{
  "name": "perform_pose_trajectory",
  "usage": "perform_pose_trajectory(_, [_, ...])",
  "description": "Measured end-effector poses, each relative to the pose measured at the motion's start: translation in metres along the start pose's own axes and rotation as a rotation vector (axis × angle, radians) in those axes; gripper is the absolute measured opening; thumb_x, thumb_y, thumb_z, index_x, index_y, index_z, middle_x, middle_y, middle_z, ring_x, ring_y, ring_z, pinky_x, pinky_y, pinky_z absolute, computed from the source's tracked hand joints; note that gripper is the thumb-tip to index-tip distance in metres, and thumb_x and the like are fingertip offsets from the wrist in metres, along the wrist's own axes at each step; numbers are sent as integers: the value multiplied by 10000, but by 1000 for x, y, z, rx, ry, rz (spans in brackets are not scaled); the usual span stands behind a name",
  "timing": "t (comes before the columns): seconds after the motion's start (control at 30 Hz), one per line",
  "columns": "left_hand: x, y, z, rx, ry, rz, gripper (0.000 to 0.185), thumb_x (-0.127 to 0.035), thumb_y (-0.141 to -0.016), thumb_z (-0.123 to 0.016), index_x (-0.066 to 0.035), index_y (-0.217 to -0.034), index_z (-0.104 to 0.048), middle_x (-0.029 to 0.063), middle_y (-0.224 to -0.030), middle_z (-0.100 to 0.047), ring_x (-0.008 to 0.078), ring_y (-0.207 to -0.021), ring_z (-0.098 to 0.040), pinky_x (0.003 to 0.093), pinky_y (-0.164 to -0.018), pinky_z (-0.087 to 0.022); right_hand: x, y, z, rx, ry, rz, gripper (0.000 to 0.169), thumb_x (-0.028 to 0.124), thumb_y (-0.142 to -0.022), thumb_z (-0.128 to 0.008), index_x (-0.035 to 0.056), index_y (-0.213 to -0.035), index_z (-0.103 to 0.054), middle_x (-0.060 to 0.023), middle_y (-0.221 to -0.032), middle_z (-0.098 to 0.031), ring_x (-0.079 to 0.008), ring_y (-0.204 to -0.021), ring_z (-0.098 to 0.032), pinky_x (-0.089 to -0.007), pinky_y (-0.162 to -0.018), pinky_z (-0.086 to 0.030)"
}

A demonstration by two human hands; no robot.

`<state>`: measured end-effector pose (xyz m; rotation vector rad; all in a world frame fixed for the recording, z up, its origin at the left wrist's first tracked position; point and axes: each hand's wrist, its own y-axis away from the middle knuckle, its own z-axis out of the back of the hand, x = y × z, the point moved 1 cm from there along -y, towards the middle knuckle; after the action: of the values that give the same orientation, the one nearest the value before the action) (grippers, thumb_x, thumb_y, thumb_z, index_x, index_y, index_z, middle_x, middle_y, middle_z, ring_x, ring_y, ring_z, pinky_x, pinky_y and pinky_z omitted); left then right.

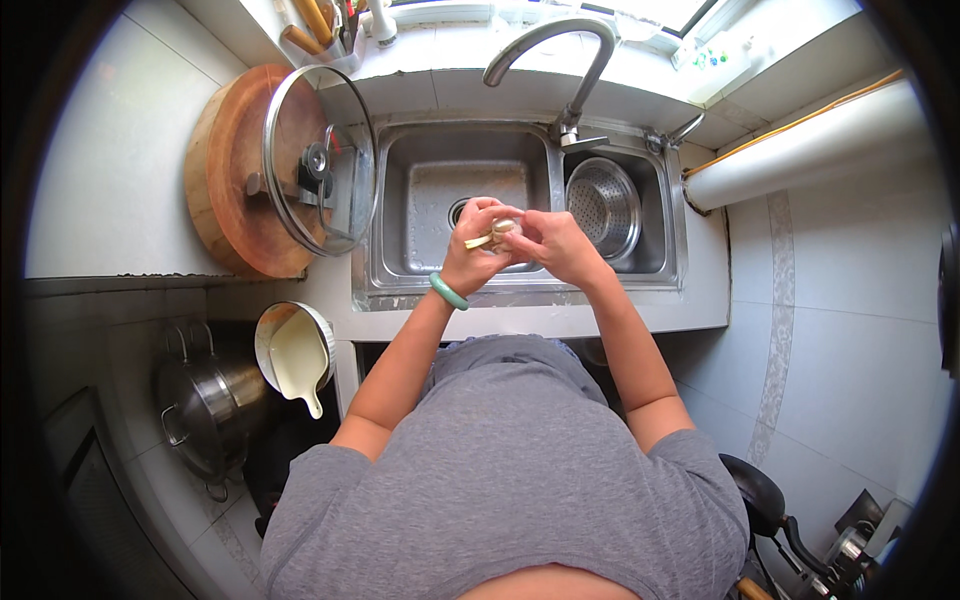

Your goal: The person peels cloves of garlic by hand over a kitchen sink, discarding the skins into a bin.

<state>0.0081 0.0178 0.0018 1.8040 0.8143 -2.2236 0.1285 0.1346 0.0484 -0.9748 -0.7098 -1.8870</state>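
A head of garlic with a short pale stem pointing left is held over the front of the left stainless steel sink basin. My left hand, with a green bangle at its wrist, is closed around the garlic from the left. From the right, my right hand touches the garlic with bent thumb and fingers; whether it grips a piece of it cannot be told. Behind the hands, the drain is partly hidden.
A faucet arches behind the basins. In the right basin sits a perforated steel colander. Left of the sink, a glass lid leans over a round wooden chopping board. A white bowl holding a pale ladle stands lower left.
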Motion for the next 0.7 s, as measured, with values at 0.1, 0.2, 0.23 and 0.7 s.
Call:
perform_pose_trajectory(0.1, [5, -2, 8, 81, -59, -12, 474, -120, -638, -830, -104, -1074, -644, 91, -1052, -532, 235, -982, -545, 348, -835, -481, -6, -1, -9, -49, 145, 89, 364, 342, -880, -622, -9, -782, -625, -181, -685, -633, -303, -624, -636, -386, -584, -487])
perform_pose_trajectory(0.2, [4, -1, 8, 92, -55, 15, 443, -98, -656, -809, -76, -1062, -634, 94, -1066, -539, 222, -986, -557, 329, -841, -476, -10, 2, -19, -122, 141, 115, 346, 309, -873, -567, -22, -777, -601, -208, -688, -617, -367, -660, -624, -437, -611, -486])
perform_pose_trajectory(0.23, [4, 0, 8, 100, -63, 24, 437, -91, -662, -806, -66, -1061, -631, 92, -1083, -540, 212, -1002, -559, 321, -851, -474, -14, 3, -23, -149, 142, 124, 335, 293, -870, -561, -27, -772, -593, -207, -681, -613, -369, -651, -619, -441, -609, -485])
perform_pose_trajectory(0.7, [8, 10, 3, 63, -50, 6, 412, -98, -629, -772, -61, -1019, -643, 82, -974, -563, 224, -906, -557, 325, -797, -473, -27, 7, -43, -165, 141, 202, 308, 228, -857, -466, -45, -757, -566, -251, -728, -596, -412, -684, -603, -478, -632, -478])
